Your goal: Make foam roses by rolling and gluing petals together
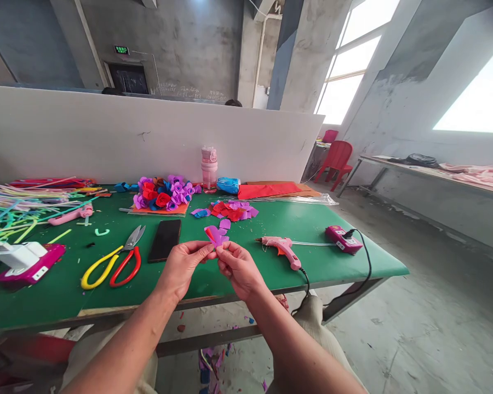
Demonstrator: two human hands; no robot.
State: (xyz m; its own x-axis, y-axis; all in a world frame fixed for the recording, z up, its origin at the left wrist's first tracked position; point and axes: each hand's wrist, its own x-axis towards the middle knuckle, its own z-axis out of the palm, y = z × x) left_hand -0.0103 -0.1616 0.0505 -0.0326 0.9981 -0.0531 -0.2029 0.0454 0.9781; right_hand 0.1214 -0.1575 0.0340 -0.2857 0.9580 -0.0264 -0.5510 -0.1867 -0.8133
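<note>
Landmark: black phone [164, 241].

Hands: on my feed, left hand [184, 262] and right hand [239, 267] are just right of the phone, above the green table [125, 293]. Fingers of both closed, thumbs pinching 1 purple petal piece [217, 236] with a red edge. Fingertips partly hidden behind it.

Progress, my judgement: many purple, red and blue flowers [162, 198] look formed, heaped beyond the phone. The piece in hand looks unfinished. Loose petals [234, 210], purple, red and blue, lie beyond and right of the phone, unassembled. Total left: cannot tell.

Tools: pink glue gun [280, 246] rests well right of the phone, untouched; shears [132, 241] lie open just left of it, 1 yellow handle, 1 red.

Writing: far beyond the phone, the green sign [122, 50] reads "EXIT" under small characters. Chalk-like wall writing [189, 90]: illegible. Pink bottle [209, 169], beyond and right of the phone: no brand I can read.
</note>
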